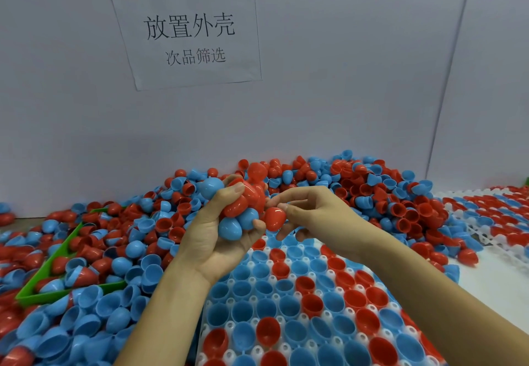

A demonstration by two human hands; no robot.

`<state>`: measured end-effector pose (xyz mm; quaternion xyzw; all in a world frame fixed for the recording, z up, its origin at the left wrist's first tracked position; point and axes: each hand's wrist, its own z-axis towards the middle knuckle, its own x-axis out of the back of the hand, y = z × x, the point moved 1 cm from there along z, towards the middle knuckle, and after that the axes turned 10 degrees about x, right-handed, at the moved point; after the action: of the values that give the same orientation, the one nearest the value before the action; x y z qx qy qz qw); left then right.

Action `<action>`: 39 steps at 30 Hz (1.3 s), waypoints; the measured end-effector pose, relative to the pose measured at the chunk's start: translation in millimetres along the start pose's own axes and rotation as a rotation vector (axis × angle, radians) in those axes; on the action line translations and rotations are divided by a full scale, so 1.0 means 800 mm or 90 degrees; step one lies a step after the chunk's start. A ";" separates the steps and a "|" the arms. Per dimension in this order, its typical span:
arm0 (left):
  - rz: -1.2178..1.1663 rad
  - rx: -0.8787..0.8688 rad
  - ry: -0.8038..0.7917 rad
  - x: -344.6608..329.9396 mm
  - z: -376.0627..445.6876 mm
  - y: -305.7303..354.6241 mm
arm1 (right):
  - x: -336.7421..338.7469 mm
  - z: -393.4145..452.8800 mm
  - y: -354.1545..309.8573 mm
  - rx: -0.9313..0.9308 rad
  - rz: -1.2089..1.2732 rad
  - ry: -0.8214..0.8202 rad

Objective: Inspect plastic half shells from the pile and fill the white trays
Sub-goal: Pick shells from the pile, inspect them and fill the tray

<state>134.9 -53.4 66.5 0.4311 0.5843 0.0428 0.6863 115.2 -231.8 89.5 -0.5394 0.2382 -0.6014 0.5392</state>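
Shells (237, 211) were clutched in the left hand (217, 231); one red shell (274, 218) was pinched by the right hand (317, 214), beneath a sign (189, 33) reading "放置外壳 次品筛选".

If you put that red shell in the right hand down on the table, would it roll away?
Probably it would rock or roll a bit: the red shell that the right hand pinches is rounded and glossy. It is likely light, since the left hand holds several shells at once. The white tray has cups that keep shells still.

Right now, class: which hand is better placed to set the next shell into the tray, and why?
Right hand: its fingers pinch one red shell above the white tray; left hand cradles several.
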 end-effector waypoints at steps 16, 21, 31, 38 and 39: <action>-0.060 -0.061 0.039 0.003 0.001 0.001 | 0.015 -0.010 0.010 0.038 0.014 -0.033; -0.090 -0.093 0.074 0.007 0.002 -0.002 | 0.014 -0.010 0.014 0.033 0.007 -0.017; 0.063 -0.110 0.159 0.018 0.011 0.004 | 0.006 -0.005 0.018 0.096 -0.055 0.115; 0.085 -0.097 0.168 0.014 0.016 -0.010 | -0.021 -0.009 0.006 0.209 -0.103 0.100; 0.076 -0.096 0.164 0.013 0.016 -0.010 | -0.023 -0.009 0.005 0.204 -0.112 0.093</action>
<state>145.0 -59.4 52.4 0.4030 0.6361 0.1819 0.6323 107.3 -218.3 76.3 -0.4207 0.1297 -0.7139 0.5445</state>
